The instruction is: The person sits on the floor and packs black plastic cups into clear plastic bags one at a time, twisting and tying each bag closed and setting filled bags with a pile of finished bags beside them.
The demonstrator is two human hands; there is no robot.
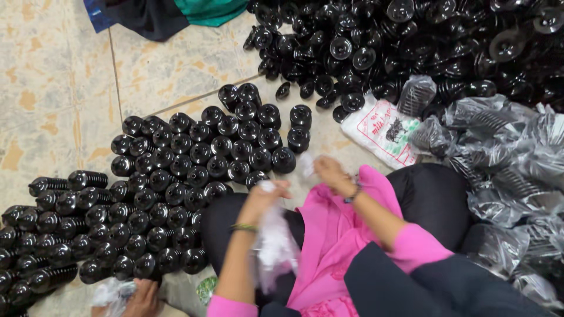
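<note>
The left hand (265,196) is closed around a bunch of white plastic bags (275,246) hanging over the lap. The right hand (330,172) pinches a small white piece (306,164) at its fingertips, just beside the left; motion blur hides finer finger detail. Upright black ribbed caps (200,154) stand in rows on the tiled floor (53,88) ahead, with a loose pile (411,41) beyond.
</note>
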